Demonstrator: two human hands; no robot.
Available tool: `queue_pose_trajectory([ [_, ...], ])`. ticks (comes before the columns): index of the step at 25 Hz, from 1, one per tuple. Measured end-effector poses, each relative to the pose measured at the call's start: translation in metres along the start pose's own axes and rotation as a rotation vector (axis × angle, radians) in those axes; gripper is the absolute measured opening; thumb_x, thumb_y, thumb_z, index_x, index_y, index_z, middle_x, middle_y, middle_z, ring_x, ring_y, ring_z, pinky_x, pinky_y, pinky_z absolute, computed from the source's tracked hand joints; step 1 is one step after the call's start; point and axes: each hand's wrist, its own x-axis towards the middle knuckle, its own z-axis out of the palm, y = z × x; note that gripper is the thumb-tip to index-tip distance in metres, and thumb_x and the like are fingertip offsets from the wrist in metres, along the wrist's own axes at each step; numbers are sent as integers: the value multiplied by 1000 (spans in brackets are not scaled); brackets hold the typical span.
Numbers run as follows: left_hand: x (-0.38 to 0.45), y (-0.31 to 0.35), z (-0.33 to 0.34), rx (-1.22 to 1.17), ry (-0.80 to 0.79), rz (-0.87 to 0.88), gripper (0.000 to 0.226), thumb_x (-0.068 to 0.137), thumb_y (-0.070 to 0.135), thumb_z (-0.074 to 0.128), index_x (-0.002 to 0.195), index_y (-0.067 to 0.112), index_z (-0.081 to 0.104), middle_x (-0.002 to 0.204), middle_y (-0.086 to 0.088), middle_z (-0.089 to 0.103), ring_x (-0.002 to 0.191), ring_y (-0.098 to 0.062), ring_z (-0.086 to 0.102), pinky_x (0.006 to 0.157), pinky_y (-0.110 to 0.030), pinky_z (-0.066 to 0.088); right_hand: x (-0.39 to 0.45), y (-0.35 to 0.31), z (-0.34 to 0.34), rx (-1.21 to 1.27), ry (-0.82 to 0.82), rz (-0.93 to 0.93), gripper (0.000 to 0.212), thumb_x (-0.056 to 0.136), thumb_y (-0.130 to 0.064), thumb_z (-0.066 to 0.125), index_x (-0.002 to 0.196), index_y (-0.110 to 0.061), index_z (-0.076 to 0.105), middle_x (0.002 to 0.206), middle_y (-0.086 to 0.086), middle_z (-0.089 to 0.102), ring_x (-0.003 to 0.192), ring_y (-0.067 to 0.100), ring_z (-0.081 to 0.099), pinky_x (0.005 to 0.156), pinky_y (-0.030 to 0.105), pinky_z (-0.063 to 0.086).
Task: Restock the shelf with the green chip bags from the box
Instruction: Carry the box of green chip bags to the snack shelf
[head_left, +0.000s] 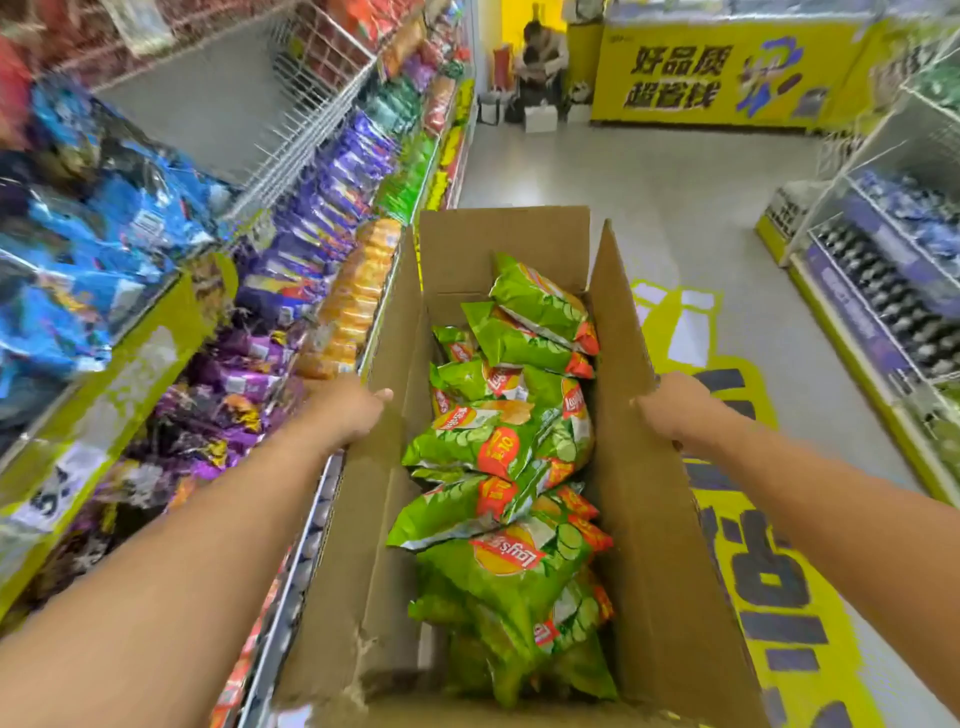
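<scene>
An open cardboard box (660, 519) fills the middle of the head view, held up in front of me. Several green chip bags (498, 441) lie piled inside it. My left hand (348, 410) grips the box's left flap from outside, thumb over its edge. At the right flap, my right hand (675, 410) grips the box's outer side, its fingers hidden behind the cardboard. The snack shelf (156, 343) runs along the left, packed with blue, purple and orange bags; green bags (410, 176) sit further down it.
A wire rack with an unfilled grey shelf (218, 104) sits upper left. Another shelf unit with dark bottles (883, 291) stands on the right. The aisle floor (623, 182) runs ahead to a yellow counter (727, 67), where a person (540, 52) crouches among small boxes.
</scene>
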Motion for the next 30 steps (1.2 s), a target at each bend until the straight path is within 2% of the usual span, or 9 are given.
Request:
queue_pose_trajectory([
  [3, 73, 27, -13, 21, -7, -3, 66, 101, 55, 44, 131, -2, 58, 139, -26, 55, 127, -40, 54, 103, -41, 46, 83, -31, -18, 12, 58, -7, 29, 98, -11, 53, 69, -11, 51, 66, 10, 54, 58, 26, 53, 45, 23, 36],
  [7, 187, 57, -27, 25, -45, 60, 65, 99, 56, 46, 129, 1, 61, 137, -26, 57, 125, -40, 55, 103, -39, 46, 185, -79, -28, 16, 53, 11, 28, 99, -14, 52, 71, -14, 47, 72, 8, 50, 62, 24, 49, 58, 28, 45],
  [13, 347, 102, -60, 13, -63, 89, 63, 102, 50, 46, 124, -6, 61, 132, -28, 59, 121, -41, 57, 95, -41, 47, 327, -154, -42, 45, 51, 57, 29, 99, -19, 59, 74, -5, 51, 73, 17, 56, 64, 29, 52, 57, 35, 41],
  [19, 483, 150, -81, 40, -58, 31, 63, 102, 50, 46, 127, -6, 60, 135, -28, 57, 123, -41, 56, 98, -42, 46, 459, -216, -55, 98, 29, 63, 25, 98, -18, 57, 76, -6, 57, 69, 8, 58, 55, 21, 53, 47, 26, 38],
  [21, 522, 165, -80, 56, -73, 19, 65, 102, 51, 44, 128, -6, 59, 135, -28, 57, 123, -41, 56, 98, -41, 46, 509, -226, -54, 77, 23, 55, 21, 97, -19, 57, 81, -5, 61, 78, 13, 65, 60, 24, 58, 49, 28, 44],
  [23, 567, 181, -80, 42, -78, -4, 66, 100, 55, 45, 126, -4, 61, 135, -27, 57, 123, -40, 56, 98, -42, 46, 565, -238, -54, 21, 11, 34, 23, 97, -21, 57, 91, 0, 66, 92, 21, 70, 76, 35, 68, 62, 38, 55],
  [25, 605, 194, -80, 21, -83, -40, 64, 100, 53, 46, 124, -5, 62, 134, -27, 58, 122, -40, 57, 96, -41, 46, 611, -250, -54, 3, -1, 29, 26, 95, -23, 57, 96, 1, 68, 96, 24, 72, 86, 40, 70, 71, 45, 59],
  [28, 657, 215, -84, 31, -98, -80, 62, 102, 50, 45, 125, -5, 61, 134, -27, 58, 122, -40, 57, 94, -40, 46, 666, -272, -57, 37, -17, 50, 23, 94, -24, 59, 84, -4, 64, 80, 17, 68, 69, 33, 64, 57, 34, 51],
  [30, 691, 219, -80, 38, -123, -104, 61, 103, 50, 43, 124, -4, 62, 132, -25, 60, 120, -40, 58, 93, -40, 47, 702, -288, -52, 26, -33, 64, 25, 94, -24, 58, 87, -1, 65, 76, 16, 63, 64, 30, 58, 55, 31, 45],
])
